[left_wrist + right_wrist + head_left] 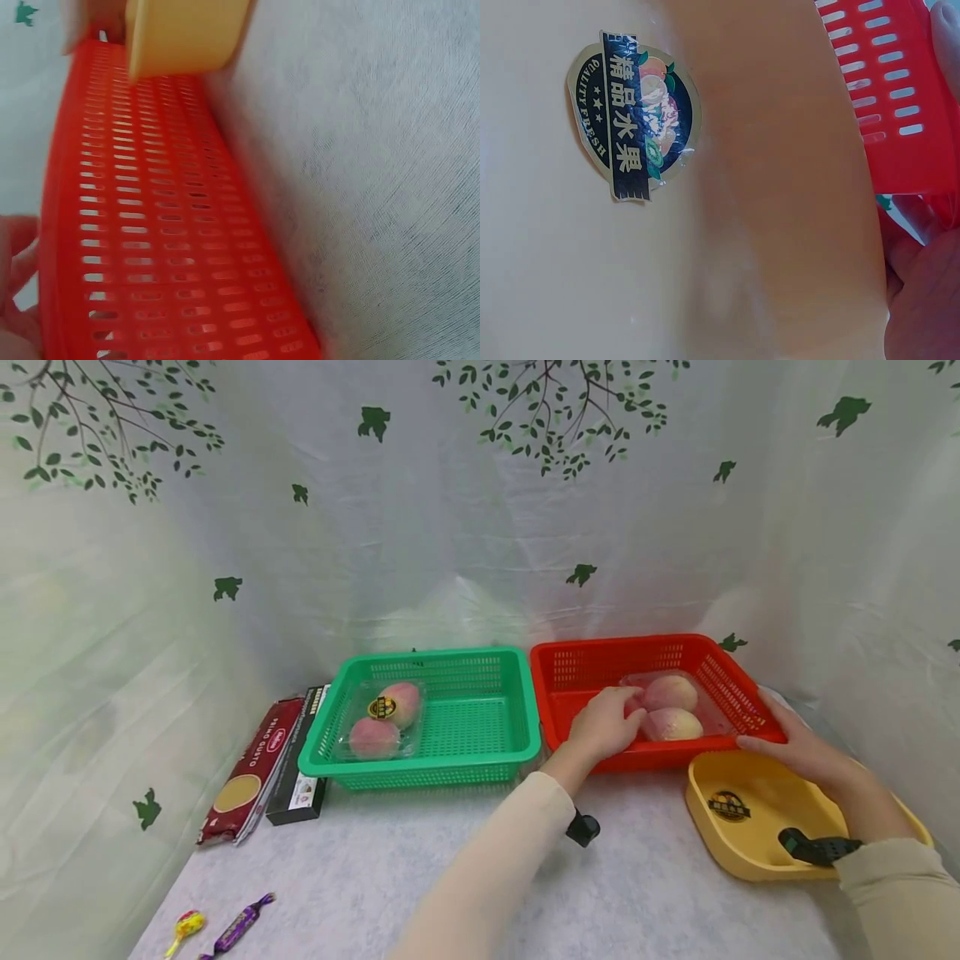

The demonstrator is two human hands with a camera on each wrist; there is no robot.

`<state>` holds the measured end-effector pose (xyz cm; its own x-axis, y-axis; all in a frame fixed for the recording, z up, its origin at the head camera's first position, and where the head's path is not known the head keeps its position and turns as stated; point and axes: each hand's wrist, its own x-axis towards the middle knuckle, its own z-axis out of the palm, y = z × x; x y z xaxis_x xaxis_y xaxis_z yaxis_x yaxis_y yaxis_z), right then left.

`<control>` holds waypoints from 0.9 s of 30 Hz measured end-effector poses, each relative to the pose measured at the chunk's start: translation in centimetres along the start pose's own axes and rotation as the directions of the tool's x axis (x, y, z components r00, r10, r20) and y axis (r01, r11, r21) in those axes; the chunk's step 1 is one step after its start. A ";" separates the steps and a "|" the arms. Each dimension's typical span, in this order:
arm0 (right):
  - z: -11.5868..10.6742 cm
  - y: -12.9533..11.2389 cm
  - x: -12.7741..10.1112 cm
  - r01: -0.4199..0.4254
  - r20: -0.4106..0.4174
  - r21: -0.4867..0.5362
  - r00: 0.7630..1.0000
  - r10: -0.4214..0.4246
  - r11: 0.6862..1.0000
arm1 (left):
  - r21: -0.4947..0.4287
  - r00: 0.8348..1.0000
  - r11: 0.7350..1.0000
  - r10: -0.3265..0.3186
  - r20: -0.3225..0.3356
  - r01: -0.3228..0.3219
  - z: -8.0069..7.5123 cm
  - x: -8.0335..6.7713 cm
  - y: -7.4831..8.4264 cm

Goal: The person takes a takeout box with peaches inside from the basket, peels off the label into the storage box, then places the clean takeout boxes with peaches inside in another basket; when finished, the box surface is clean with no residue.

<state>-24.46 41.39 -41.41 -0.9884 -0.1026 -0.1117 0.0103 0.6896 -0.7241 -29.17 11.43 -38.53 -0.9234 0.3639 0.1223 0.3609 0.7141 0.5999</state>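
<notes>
Head view: the red basket [570, 672] is held by both hands at the table's back right. Its front rim is gripped by the left hand [606, 725], fingers curled over beside the clear peach pack [670, 706] inside. Its right corner is touched by the right hand [797, 747], fingers relaxed, above the yellow tray [750, 843]. A green basket [480, 718] stands just left.
</notes>
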 end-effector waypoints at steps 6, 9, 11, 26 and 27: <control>-0.3 0.0 0.0 -0.012 0.011 -0.023 1.000 0.012 1.000 | -0.056 0.995 0.998 0.035 -0.098 -0.040 -1.1 -1.2 -0.5; -0.3 0.1 0.0 -0.006 0.013 -0.024 1.000 0.007 1.000 | -0.105 0.994 0.994 0.026 -0.104 -0.037 -1.8 -2.4 -0.9; -0.2 0.1 -0.1 -0.004 0.015 -0.024 1.000 0.005 1.000 | -0.128 0.993 0.991 0.032 -0.110 -0.046 -2.4 -3.4 -1.3; 0.4 0.6 -0.2 0.023 -0.001 -0.008 1.000 -0.023 1.000 | -0.368 0.939 0.906 0.080 -0.334 -0.208 -5.9 -12.0 -7.5; 0.4 0.5 -0.1 0.025 -0.001 -0.007 1.000 -0.025 1.000 | -0.367 0.933 0.905 0.077 -0.352 -0.213 -6.3 -12.4 -8.0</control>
<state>-24.32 41.47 -41.99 -0.9886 -0.1189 -0.0927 -0.0156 0.6921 -0.7217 -21.46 -2.52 -39.83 -0.8798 0.1837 0.4384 0.4753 0.3495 0.8074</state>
